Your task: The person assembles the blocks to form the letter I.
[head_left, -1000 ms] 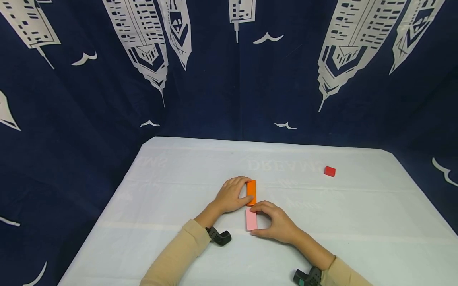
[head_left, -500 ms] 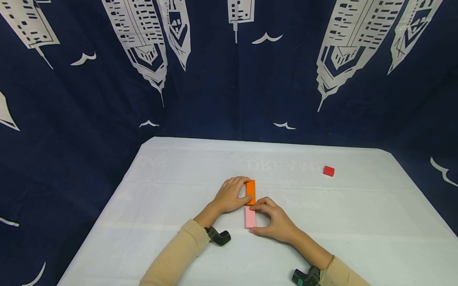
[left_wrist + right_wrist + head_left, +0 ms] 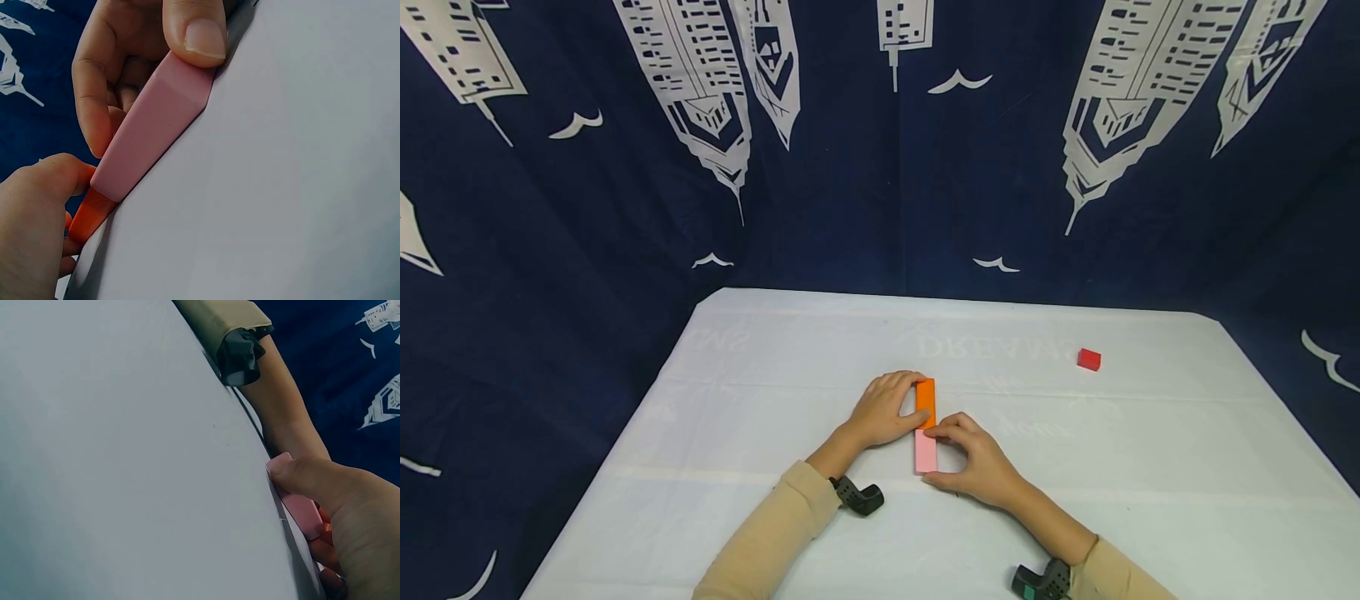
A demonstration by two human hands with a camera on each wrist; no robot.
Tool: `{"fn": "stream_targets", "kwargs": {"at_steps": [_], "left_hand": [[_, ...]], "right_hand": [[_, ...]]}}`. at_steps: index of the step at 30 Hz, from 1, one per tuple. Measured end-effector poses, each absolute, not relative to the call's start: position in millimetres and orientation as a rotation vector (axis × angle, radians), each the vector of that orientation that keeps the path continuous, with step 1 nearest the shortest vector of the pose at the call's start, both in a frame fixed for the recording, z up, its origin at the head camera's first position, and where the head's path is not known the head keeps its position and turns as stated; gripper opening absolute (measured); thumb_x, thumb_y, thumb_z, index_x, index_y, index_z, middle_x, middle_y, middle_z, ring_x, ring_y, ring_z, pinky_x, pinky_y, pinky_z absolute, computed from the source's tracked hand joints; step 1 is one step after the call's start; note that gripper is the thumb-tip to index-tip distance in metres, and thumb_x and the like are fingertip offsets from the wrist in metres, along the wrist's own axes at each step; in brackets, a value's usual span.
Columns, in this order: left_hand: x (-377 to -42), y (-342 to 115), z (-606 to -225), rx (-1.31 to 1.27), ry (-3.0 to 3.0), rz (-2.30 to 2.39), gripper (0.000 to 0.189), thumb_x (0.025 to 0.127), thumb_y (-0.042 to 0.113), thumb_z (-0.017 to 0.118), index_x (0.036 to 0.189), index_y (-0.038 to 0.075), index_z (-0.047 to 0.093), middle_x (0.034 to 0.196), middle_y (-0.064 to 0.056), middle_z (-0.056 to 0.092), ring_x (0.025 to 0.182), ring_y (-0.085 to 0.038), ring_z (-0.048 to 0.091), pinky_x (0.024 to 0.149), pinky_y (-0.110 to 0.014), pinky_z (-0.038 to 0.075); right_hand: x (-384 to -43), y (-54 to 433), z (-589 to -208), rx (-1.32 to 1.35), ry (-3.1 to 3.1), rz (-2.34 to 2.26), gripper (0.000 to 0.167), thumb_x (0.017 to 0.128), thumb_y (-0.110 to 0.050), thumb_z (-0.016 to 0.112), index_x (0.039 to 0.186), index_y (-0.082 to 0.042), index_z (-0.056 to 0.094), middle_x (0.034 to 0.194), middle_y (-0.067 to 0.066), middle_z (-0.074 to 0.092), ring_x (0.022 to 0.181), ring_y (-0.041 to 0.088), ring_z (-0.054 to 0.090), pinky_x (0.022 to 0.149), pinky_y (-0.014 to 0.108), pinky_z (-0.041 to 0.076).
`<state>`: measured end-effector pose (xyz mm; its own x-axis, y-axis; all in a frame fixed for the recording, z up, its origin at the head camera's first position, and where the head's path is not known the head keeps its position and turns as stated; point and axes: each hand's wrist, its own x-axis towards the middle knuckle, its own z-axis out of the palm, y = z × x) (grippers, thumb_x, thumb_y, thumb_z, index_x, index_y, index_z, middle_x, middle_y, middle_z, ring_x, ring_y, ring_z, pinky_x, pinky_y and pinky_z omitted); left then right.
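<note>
On the surface (image 3: 760, 417), the fingers of the right hand (image 3: 981, 468) pinch the pink block (image 3: 925, 454) between them; its far end touches the orange block (image 3: 927, 400), held in the left hand's fingers (image 3: 910, 377).

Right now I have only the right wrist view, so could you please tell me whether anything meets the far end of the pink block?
Observer: Yes, in the head view an orange block lines up end to end with the pink block, with no gap visible.
Operator: Thank you; is a hand steadying it?
Observer: Yes, the left hand holds it, thumb toward the end nearest the pink block.
Operator: Is any other block out?
Observer: Yes, a red block lies apart, farther back and to the right.
</note>
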<state>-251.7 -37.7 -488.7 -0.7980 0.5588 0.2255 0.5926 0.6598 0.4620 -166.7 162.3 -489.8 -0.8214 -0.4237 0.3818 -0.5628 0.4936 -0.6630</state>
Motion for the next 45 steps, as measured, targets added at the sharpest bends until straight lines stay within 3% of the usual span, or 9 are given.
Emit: {"fn": "stream_targets", "kwargs": {"at_steps": [16, 24, 34, 45], "left_hand": [[-251.1, -37.8, -484.1, -0.987, -2.790, -0.888, 0.052, 0.090, 0.036, 0.065, 0.134, 0.013, 0.051, 0.138, -0.005, 0.050, 0.131, -0.023, 0.042, 0.110, -0.046, 0.032], [-243.1, -45.4, -479.7, -1.022, -2.690, -0.883, 0.041, 0.090, 0.032, 0.064, 0.125, 0.010, 0.059, 0.132, -0.004, 0.055, 0.123, -0.021, 0.049, 0.106, -0.042, 0.037], [-222.9, -58.7, -477.9, -1.139, -2.731, -0.773, 0.050, 0.092, 0.036, 0.063, 0.134, 0.009, 0.056, 0.139, -0.005, 0.051, 0.131, -0.021, 0.043, 0.111, -0.043, 0.033], [-214.2, -57.0, -483.4, -1.210, -2.663, -0.681, 0.049, 0.093, 0.038, 0.061, 0.134, 0.012, 0.057, 0.139, -0.004, 0.053, 0.129, -0.022, 0.045, 0.110, -0.043, 0.033]], "right_hand": [[-166.4, 161.6, -490.6, 0.821, -2.576, 1.218, 0.053, 0.065, -0.023, 0.091, 0.113, -0.012, 0.070, 0.108, -0.006, 0.055, 0.098, 0.010, 0.056, 0.088, 0.031, 0.050], [-166.9, 162.0, -491.3, 0.831, -2.575, 1.228, 0.054, 0.066, -0.025, 0.091, 0.114, -0.012, 0.069, 0.108, -0.007, 0.055, 0.098, 0.010, 0.056, 0.089, 0.031, 0.049], [-166.3, 162.0, -491.5, 0.821, -2.586, 1.225, 0.054, 0.067, -0.027, 0.091, 0.114, -0.012, 0.069, 0.108, -0.010, 0.054, 0.098, 0.009, 0.056, 0.090, 0.032, 0.049], [-165.5, 161.1, -491.7, 0.819, -2.565, 1.237, 0.054, 0.065, -0.023, 0.091, 0.114, -0.012, 0.070, 0.107, -0.009, 0.055, 0.097, 0.010, 0.055, 0.087, 0.031, 0.050]]}}
